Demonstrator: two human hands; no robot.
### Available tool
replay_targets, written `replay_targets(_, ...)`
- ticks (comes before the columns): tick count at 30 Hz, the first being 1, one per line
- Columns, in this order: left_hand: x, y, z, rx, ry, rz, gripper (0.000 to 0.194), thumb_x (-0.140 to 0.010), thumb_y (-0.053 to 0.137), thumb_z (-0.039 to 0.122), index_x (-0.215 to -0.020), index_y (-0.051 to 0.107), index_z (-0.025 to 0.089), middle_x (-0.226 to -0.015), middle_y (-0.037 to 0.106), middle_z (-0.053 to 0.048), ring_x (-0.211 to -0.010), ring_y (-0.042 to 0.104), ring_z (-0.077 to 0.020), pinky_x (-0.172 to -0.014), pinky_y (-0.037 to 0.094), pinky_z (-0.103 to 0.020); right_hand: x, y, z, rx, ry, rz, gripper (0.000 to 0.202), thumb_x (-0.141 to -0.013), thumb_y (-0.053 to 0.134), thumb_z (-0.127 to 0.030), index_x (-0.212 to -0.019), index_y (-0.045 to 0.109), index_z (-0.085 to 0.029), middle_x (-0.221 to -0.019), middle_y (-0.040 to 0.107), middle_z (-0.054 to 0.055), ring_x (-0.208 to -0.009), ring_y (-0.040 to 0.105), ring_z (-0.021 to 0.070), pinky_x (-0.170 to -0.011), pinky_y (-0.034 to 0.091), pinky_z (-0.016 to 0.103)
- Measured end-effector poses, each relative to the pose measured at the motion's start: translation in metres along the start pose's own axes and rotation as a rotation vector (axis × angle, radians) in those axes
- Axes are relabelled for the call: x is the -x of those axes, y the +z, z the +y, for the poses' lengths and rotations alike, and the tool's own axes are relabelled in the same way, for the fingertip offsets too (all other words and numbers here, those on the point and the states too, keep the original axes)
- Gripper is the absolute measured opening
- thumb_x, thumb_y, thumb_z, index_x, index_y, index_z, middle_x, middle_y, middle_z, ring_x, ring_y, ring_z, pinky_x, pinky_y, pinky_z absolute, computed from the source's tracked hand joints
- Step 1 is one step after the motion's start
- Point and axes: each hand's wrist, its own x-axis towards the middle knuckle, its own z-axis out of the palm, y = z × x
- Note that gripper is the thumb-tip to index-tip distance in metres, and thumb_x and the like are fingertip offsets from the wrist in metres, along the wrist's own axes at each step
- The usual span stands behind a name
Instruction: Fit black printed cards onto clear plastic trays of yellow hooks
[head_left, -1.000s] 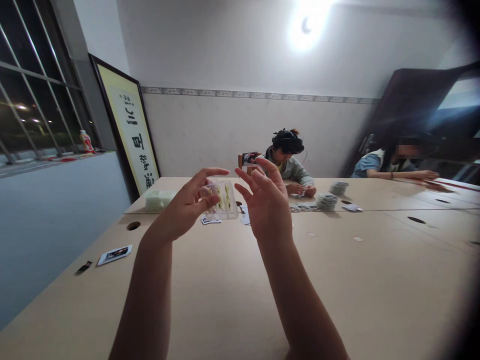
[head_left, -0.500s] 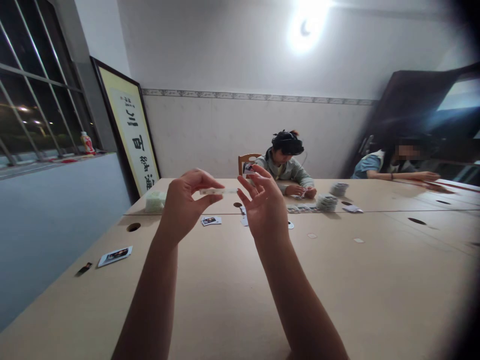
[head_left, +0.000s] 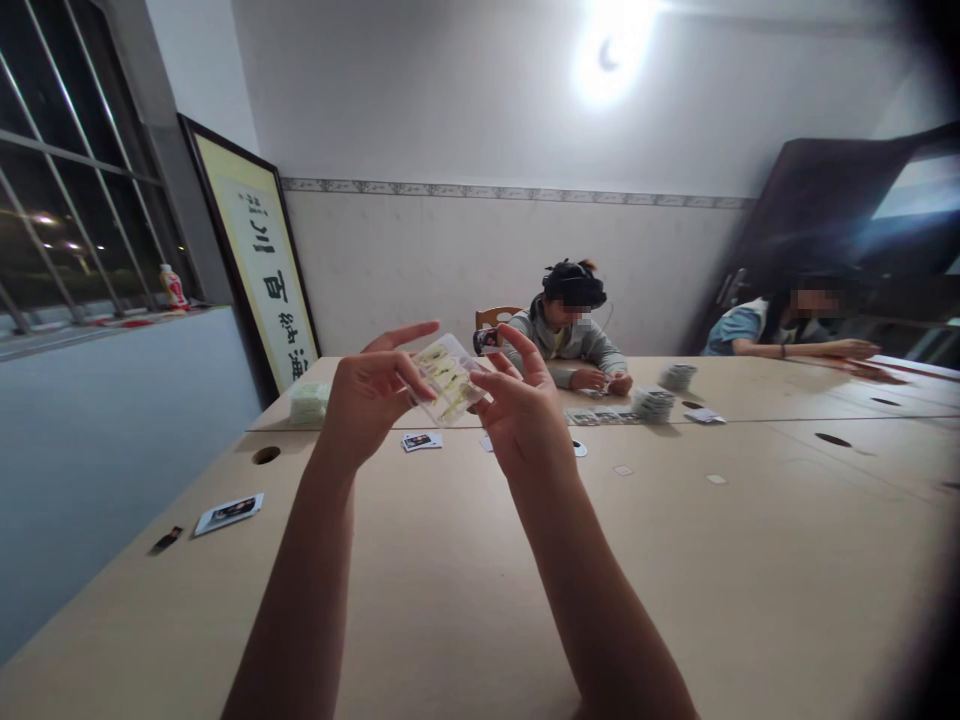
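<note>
A clear plastic case [head_left: 448, 380] with small yellowish pieces inside is raised above the table, its broad face tilted toward me. My left hand [head_left: 371, 400] grips its left edge, with one finger stretched out above. At the right edge, the thumb and fingers of my right hand [head_left: 525, 400] hold the same case. A small dark printed piece [head_left: 487, 341] shows between the right hand's fingers, near its index fingertip. Below the hands, a few printed cards [head_left: 421, 442] lie on the table.
On the wooden table [head_left: 450, 600] are a larger printed card [head_left: 229, 513] at left, a stack of clear cases [head_left: 309, 403], and more stacks [head_left: 653, 405] at right. Two people [head_left: 566, 330] sit across, hands on the table.
The case has turned from edge-on to showing its broad face. My right hand has closed on its right edge; before, its fingers were spread beside it.
</note>
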Motion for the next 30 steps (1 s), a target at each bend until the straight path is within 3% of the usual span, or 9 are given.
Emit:
replay_targets(3,-0.002,0.001,-0.004,0.041,-0.09,0.148,0.013,-0.063,0.076,0.008,-0.06,0.075,0.021,-0.093,0.081,-0.005,-0.08,0.075,-0.018,-0.074,0.063,-0.03,0.001,0.0,0.002,0.036,-0.02,-0.026,0.09,-0.044,0.08,-0.01,-0.126,0.055,-0.037,-0.107,0.05,0.0,-0.097,0.06,0.0184,-0.077,0.053,0.032)
replay_targets(7,-0.004,0.002,-0.004,0.103,-0.128,0.248,0.019,-0.068,0.061,0.011,-0.06,0.075,0.022,-0.063,0.073,0.0,-0.062,0.069,-0.0125,-0.06,0.058,-0.022,0.004,0.003,0.004,0.109,-0.045,-0.093,0.106,-0.043,0.081,-0.01,-0.137,0.045,-0.043,-0.111,0.049,0.001,-0.102,0.058,0.0208,-0.075,0.055,0.032)
replay_targets(10,-0.003,0.001,0.003,0.163,-0.15,0.202,0.019,-0.071,0.059,0.015,-0.065,0.076,0.021,-0.064,0.073,-0.001,-0.061,0.07,-0.0133,-0.06,0.059,-0.023,0.005,0.002,0.005,0.138,-0.113,-0.096,0.108,-0.044,0.086,-0.011,-0.138,0.044,-0.043,-0.114,0.047,0.001,-0.105,0.058,0.0205,-0.073,0.055,0.029)
replay_targets(13,-0.002,0.0,0.009,0.153,-0.223,0.111,0.017,-0.074,0.068,0.019,-0.086,0.08,0.019,-0.081,0.079,-0.004,-0.072,0.074,-0.0164,-0.066,0.062,-0.026,0.005,0.001,0.006,0.143,-0.144,-0.074,0.107,-0.045,0.088,-0.012,-0.137,0.042,-0.043,-0.116,0.047,0.001,-0.103,0.058,0.0196,-0.073,0.056,0.03)
replay_targets(15,0.0,-0.001,0.011,0.116,-0.254,0.059,0.033,-0.072,0.078,0.019,-0.105,0.078,0.019,-0.095,0.08,-0.005,-0.077,0.075,-0.0175,-0.069,0.063,-0.027,0.004,0.0,0.006,0.148,-0.132,-0.061,0.111,-0.043,0.089,-0.013,-0.138,0.041,-0.042,-0.116,0.047,0.001,-0.102,0.059,0.0199,-0.076,0.057,0.032)
replay_targets(18,0.002,-0.002,0.013,0.089,-0.25,-0.001,0.048,-0.07,0.083,0.016,-0.117,0.074,0.019,-0.11,0.079,-0.007,-0.083,0.077,-0.0193,-0.071,0.065,-0.028,0.001,0.001,0.004,0.113,-0.109,-0.028,0.112,-0.043,0.089,-0.014,-0.14,0.04,-0.042,-0.112,0.048,0.0,-0.101,0.062,0.0202,-0.084,0.057,0.036)
replay_targets(23,0.004,-0.005,0.014,0.086,-0.267,-0.046,0.062,-0.069,0.088,0.018,-0.127,0.064,0.021,-0.09,0.08,-0.005,-0.078,0.079,-0.0219,-0.067,0.065,-0.028,-0.002,0.0,-0.002,0.01,-0.184,0.035,0.1,-0.05,0.085,-0.018,-0.137,0.041,-0.041,-0.107,0.047,-0.002,-0.099,0.066,0.0176,-0.085,0.055,0.033)
replay_targets(27,0.004,-0.006,0.012,0.037,-0.262,-0.022,0.048,-0.071,0.091,0.023,-0.113,0.068,0.021,-0.075,0.079,-0.002,-0.066,0.075,-0.0159,-0.059,0.059,-0.021,-0.002,-0.001,-0.004,0.061,-0.169,0.0,0.091,-0.052,0.084,-0.021,-0.131,0.044,-0.038,-0.11,0.049,-0.001,-0.098,0.069,0.0197,-0.074,0.056,0.031)
replay_targets(30,0.004,-0.003,0.01,0.012,-0.269,-0.031,0.043,-0.071,0.091,0.026,-0.108,0.069,0.021,-0.071,0.077,-0.001,-0.061,0.071,-0.0136,-0.056,0.055,-0.02,0.0,0.002,-0.002,0.076,-0.166,-0.024,0.086,-0.053,0.083,-0.022,-0.128,0.045,-0.037,-0.109,0.051,-0.001,-0.097,0.071,0.0211,-0.075,0.056,0.033)
